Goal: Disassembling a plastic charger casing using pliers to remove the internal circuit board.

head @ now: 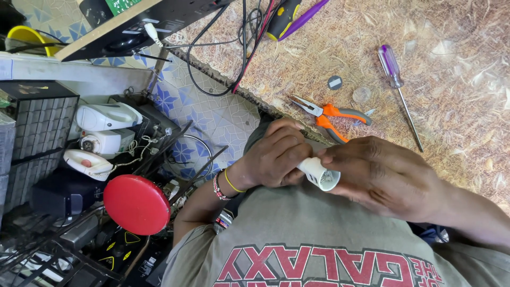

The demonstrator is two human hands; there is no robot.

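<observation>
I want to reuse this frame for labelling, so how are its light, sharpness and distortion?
Head view: even daylight, soft shadows, no glare; left hand, right hand and white socket sharp; wide lens bends the edges.

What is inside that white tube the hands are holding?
The white tube has an open end showing a dim hollow with some small parts. The left hand and right hand cover the rest.
</observation>
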